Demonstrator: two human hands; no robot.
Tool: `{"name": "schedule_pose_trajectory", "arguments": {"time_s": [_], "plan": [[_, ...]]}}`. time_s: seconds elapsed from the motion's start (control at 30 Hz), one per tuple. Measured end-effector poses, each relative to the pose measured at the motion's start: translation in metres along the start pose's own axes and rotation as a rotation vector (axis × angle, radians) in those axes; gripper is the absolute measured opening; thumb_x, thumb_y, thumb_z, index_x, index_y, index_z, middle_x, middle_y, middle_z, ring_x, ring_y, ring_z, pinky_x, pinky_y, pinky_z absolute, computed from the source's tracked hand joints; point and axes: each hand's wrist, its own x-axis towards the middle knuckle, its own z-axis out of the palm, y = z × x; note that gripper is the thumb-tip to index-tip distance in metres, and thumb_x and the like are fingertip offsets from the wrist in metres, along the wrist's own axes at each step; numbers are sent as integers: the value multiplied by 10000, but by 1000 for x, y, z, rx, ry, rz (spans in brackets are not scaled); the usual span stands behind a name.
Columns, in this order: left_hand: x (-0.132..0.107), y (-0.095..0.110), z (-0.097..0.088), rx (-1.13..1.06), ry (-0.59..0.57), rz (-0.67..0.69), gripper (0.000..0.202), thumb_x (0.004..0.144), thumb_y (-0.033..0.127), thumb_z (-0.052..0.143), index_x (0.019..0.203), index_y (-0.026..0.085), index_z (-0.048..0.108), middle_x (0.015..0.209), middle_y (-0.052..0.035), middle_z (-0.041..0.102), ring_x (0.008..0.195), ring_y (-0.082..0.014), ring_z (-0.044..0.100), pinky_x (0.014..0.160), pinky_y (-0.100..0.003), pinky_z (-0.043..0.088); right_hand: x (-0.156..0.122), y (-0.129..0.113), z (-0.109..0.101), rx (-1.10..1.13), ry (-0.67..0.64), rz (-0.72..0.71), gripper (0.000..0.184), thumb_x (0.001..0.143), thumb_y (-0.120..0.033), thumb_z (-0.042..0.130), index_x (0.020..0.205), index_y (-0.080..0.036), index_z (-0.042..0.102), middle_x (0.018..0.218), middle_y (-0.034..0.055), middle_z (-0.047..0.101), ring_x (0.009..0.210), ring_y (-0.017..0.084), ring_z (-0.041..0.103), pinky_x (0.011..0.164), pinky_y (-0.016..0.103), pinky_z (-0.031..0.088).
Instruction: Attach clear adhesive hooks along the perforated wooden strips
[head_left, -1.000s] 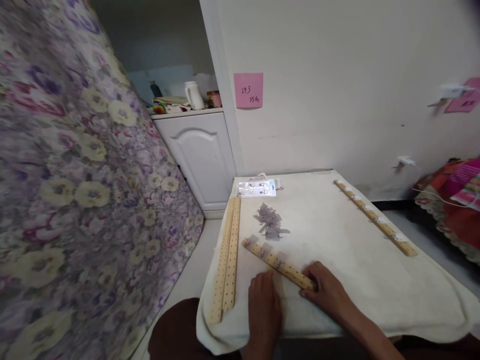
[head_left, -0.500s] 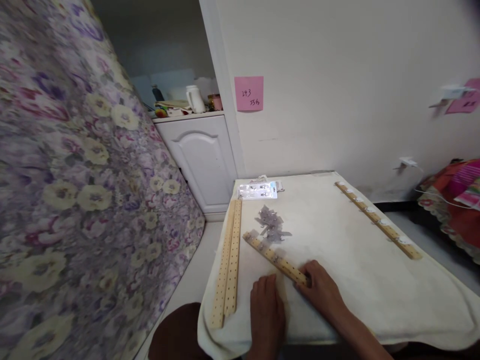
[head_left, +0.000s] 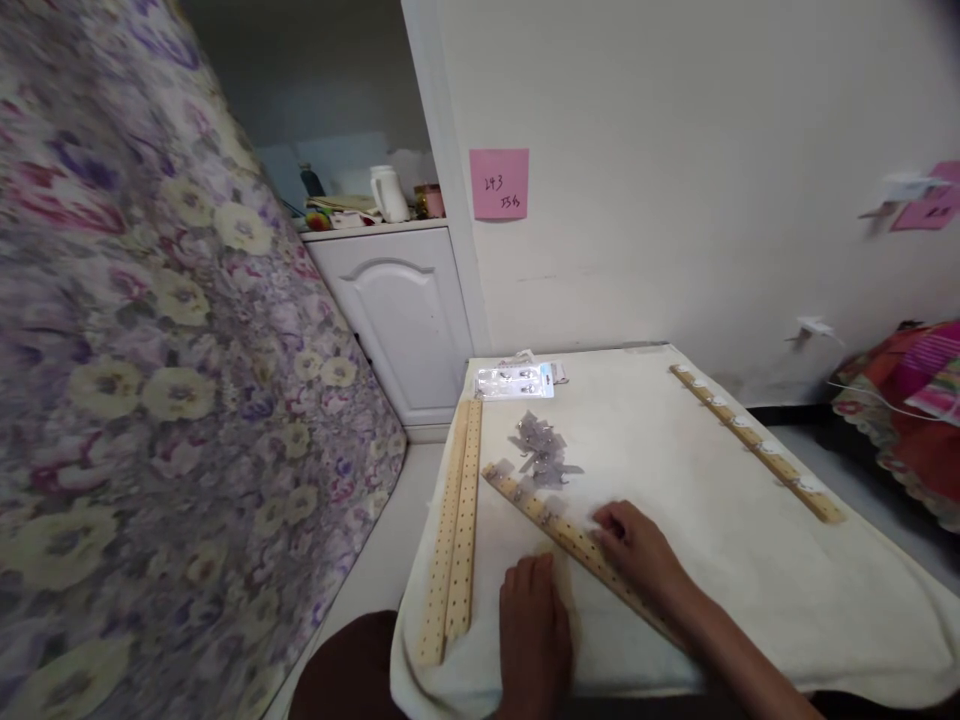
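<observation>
A perforated wooden strip (head_left: 534, 507) lies slantwise on the cream cloth-covered table (head_left: 750, 560), with a few small clear pieces fixed along its far half. My right hand (head_left: 636, 548) rests on the strip's middle, fingers curled down over it. The strip's near end runs under my forearm. My left hand (head_left: 534, 622) lies flat on the cloth just left of the strip, fingers stretched out, holding nothing. A small heap of clear plastic pieces (head_left: 541, 450) sits just beyond the strip's far end.
Two more wooden strips (head_left: 454, 540) lie side by side along the table's left edge. Another strip (head_left: 756, 455) with white pieces lies at the right. A clear packet (head_left: 516, 380) sits at the far edge. A floral mattress (head_left: 150, 380) leans at the left, near a white cabinet (head_left: 397, 310).
My right hand has gone from the strip's near end to its middle, and the near end now reaches further toward me under my forearm. My left hand has barely shifted.
</observation>
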Motion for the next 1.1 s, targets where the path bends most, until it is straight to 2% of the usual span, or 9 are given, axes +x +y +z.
{"name": "schedule_pose_trajectory", "arguments": {"time_s": [0.1,0.23,0.4,0.63,0.77,0.87,0.97,1.1], "plan": [[-1,0,0,34,12,4,375,818,53,404,1138,195,538,1038,-59,558,956,-212,490,869,-369,397,36,7,-5,-25,56,-41,97,775,-230,503,815,-195,584,816,29,572,751,179,540,719,293,407],[-2,0,0,41,0,-9,388,811,49,411,1145,200,539,1051,-57,561,958,-208,491,874,-360,392,76,12,3,78,107,-38,283,704,-132,522,950,-212,634,942,36,572,782,164,544,786,301,401],[-1,0,0,20,-17,-27,394,814,39,396,1142,202,541,1063,-60,557,980,-214,477,884,-367,382,93,17,9,194,109,3,140,742,-259,523,769,-204,650,841,31,598,782,182,565,751,304,424],[0,0,1,5,-11,-5,375,829,59,386,1145,199,530,1075,-66,545,995,-225,468,882,-386,373,74,23,-3,453,2,114,193,753,-375,491,739,-188,538,572,-7,588,511,148,559,514,263,451],[1,3,-3,20,-25,-2,349,825,66,400,1112,204,542,1040,-57,548,961,-215,473,856,-365,377,54,16,-8,549,-69,99,241,733,-382,521,820,-169,592,569,-29,561,476,117,516,488,239,421],[3,7,-7,25,-50,-9,321,830,78,403,1088,203,549,1009,-53,548,932,-213,473,835,-357,378,42,10,-10,568,-153,74,242,733,-368,541,809,-155,626,545,-40,519,456,100,458,471,226,366],[4,9,-9,24,-58,-12,310,846,86,388,1090,195,545,1006,-58,547,936,-216,470,838,-361,375,29,2,-14,456,-193,29,220,763,-342,518,783,-158,638,551,-29,523,482,113,456,492,236,358],[3,8,-7,39,-47,9,294,860,91,383,1079,196,550,1004,-57,549,934,-212,475,836,-358,375,10,-18,-24,80,-36,-152,180,800,-230,475,786,-185,649,737,20,629,692,156,562,656,261,401]]}}
